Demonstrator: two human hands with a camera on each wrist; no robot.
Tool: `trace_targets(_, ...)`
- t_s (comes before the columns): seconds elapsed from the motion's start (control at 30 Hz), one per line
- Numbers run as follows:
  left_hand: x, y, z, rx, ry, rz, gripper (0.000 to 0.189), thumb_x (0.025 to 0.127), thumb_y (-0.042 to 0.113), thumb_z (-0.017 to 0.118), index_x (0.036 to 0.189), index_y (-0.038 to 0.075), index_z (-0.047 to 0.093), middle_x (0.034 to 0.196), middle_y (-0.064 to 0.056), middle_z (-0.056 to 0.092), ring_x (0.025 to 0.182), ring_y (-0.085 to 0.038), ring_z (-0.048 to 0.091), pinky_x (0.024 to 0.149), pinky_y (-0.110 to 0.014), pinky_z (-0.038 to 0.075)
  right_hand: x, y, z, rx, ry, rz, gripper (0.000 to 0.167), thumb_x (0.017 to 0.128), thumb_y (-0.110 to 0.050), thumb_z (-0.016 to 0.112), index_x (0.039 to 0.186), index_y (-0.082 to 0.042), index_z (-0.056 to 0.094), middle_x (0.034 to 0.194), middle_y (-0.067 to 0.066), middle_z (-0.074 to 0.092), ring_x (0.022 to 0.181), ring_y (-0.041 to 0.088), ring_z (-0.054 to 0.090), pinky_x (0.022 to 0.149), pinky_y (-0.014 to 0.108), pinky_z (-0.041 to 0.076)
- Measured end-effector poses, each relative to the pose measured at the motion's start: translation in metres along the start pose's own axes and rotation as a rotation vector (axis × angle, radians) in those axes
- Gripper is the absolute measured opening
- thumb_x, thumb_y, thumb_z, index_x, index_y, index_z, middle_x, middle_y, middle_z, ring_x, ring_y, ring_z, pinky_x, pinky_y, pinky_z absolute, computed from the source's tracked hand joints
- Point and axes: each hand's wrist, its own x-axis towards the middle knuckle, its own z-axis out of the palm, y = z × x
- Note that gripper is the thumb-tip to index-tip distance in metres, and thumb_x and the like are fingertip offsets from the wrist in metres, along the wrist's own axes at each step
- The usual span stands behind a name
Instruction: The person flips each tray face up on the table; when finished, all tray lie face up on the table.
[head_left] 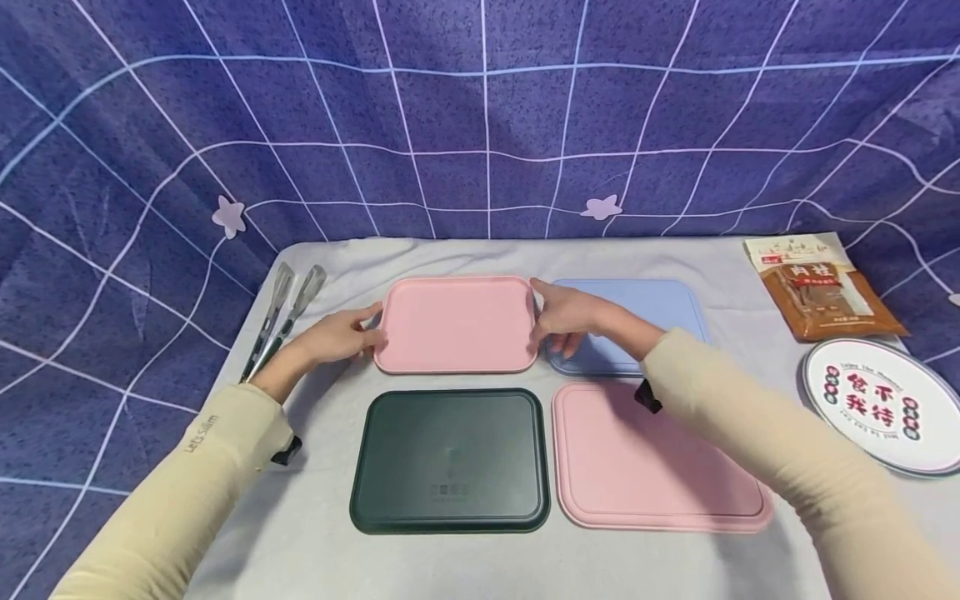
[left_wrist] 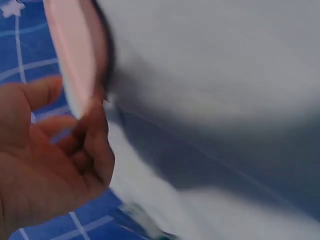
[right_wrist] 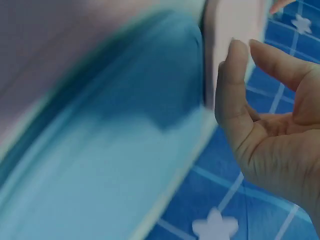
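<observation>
Pink tray point(head_left: 456, 325) is held by left hand point(head_left: 337, 336) and right hand point(head_left: 566, 312).

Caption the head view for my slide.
Left hand and right hand hold opposite ends of a pink tray near a blue tray, a dark green tray and a second pink tray.

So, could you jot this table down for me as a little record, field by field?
Left hand: holds left end of far pink tray
Right hand: holds its right end
Right of that tray: blue tray
Front row: dark green tray; near pink tray right of it
Left edge: apparently tongs
Right side: brown packet; white plate in front of it
</observation>
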Motion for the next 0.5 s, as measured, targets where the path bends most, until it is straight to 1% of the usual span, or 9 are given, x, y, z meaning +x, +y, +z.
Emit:
trace_targets(0.07,0.002,0.014,-0.001,0.095,0.092,0.003,0.068,0.102,0.034,0.054,0.158,0.006,0.028,0.102,-0.018,0.072,0.084,-0.026,0.064,0.08,-0.04,0.05,-0.015,0.007,-0.013,-0.024,0.007,-0.031,0.106,0.091,-0.015,0.07,0.162,-0.021,-0.009,0.103,0.018,0.061,0.066,0.022,0.065,0.06,0.042,0.06)
trace_targets(0.13,0.006,0.028,-0.001,0.148,0.161,0.015,0.066,0.102,0.037,0.052,0.158,0.009,0.029,0.115,-0.02,0.07,0.097,-0.031,0.067,0.09,-0.046,0.05,-0.033,0.016,-0.029,-0.058,-0.011,-0.043,0.099,0.095,-0.021,0.065,0.162,-0.02,-0.008,0.112,0.021,0.059,0.074,0.026,0.066,0.063,0.045,0.061)
trace_targets(0.17,0.008,0.036,-0.001,0.146,0.177,0.022,0.066,0.102,0.037,0.051,0.159,0.01,0.028,0.121,-0.02,0.068,0.104,-0.033,0.066,0.095,-0.049,0.049,-0.042,0.022,-0.038,-0.077,-0.027,-0.036,0.097,0.097,-0.024,0.064,0.162,-0.019,-0.008,0.115,0.023,0.059,0.077,0.028,0.067,0.064,0.046,0.061)
trace_targets(0.23,0.012,0.053,0.002,0.115,0.184,0.049,0.067,0.103,0.037,0.051,0.16,0.012,0.026,0.129,-0.022,0.065,0.115,-0.036,0.064,0.101,-0.052,0.047,-0.06,0.035,-0.056,-0.129,-0.058,-0.01,0.096,0.098,-0.029,0.062,0.162,-0.018,-0.009,0.121,0.024,0.059,0.083,0.029,0.067,0.065,0.047,0.061)
trace_targets(0.3,0.017,0.071,0.006,0.071,0.169,0.086,0.068,0.103,0.037,0.052,0.16,0.013,0.024,0.132,-0.021,0.063,0.121,-0.037,0.061,0.104,-0.051,0.046,-0.078,0.05,-0.073,-0.178,-0.082,0.025,0.095,0.099,-0.034,0.06,0.161,-0.015,-0.01,0.127,0.026,0.058,0.085,0.03,0.066,0.063,0.047,0.06)
trace_targets(0.33,0.019,0.08,0.01,0.031,0.149,0.1,0.069,0.102,0.036,0.053,0.16,0.014,0.023,0.132,-0.021,0.063,0.119,-0.036,0.063,0.103,-0.05,0.047,-0.086,0.058,-0.08,-0.197,-0.086,0.05,0.097,0.099,-0.037,0.06,0.161,-0.014,-0.01,0.131,0.027,0.057,0.086,0.029,0.066,0.062,0.046,0.06)
trace_targets(0.4,0.023,0.099,0.018,-0.072,0.084,0.12,0.072,0.102,0.036,0.055,0.161,0.015,0.02,0.13,-0.02,0.063,0.115,-0.036,0.064,0.101,-0.047,0.049,-0.1,0.075,-0.093,-0.223,-0.08,0.093,0.099,0.099,-0.041,0.06,0.16,-0.012,-0.012,0.136,0.029,0.053,0.089,0.029,0.066,0.061,0.046,0.06)
trace_targets(0.5,0.032,0.124,0.034,-0.226,-0.046,0.123,0.075,0.102,0.036,0.055,0.162,0.017,0.015,0.126,-0.021,0.064,0.107,-0.037,0.067,0.099,-0.045,0.051,-0.115,0.102,-0.109,-0.217,-0.058,0.161,0.103,0.099,-0.044,0.06,0.159,-0.009,-0.016,0.14,0.036,0.044,0.096,0.031,0.066,0.062,0.047,0.06)
